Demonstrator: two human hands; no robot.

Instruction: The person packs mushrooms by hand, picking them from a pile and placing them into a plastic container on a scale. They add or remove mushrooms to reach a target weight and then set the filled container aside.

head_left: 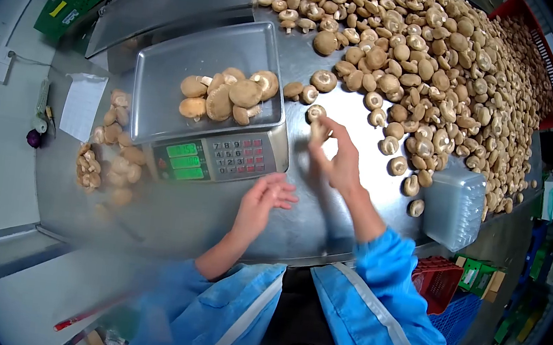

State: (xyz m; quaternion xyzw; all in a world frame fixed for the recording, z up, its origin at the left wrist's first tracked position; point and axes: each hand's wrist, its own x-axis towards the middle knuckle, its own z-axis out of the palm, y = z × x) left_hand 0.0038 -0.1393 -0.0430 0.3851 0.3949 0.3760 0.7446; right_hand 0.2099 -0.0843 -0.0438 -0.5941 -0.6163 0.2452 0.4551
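Over the steel table, my right hand (pixel 342 164) pinches a small mushroom (pixel 318 133) between thumb and fingers. Just beyond its fingertips lies another mushroom (pixel 316 113), stem side up. My left hand (pixel 261 203) is empty with its fingers apart, by the front right corner of the digital scale (pixel 216 159). Several brown-capped mushrooms (pixel 219 103) sit together on the scale's metal pan (pixel 160 115). The green display (pixel 184 161) is lit, though its digits are hard to read.
A large heap of mushrooms (pixel 432 67) covers the back right, with a red crate (pixel 552 74) behind it. Stacked clear plastic trays (pixel 454 208) stand at the right edge. Left of the scale are bagged mushrooms (pixel 120 165), blurred in part, and a paper sheet (pixel 83 106).
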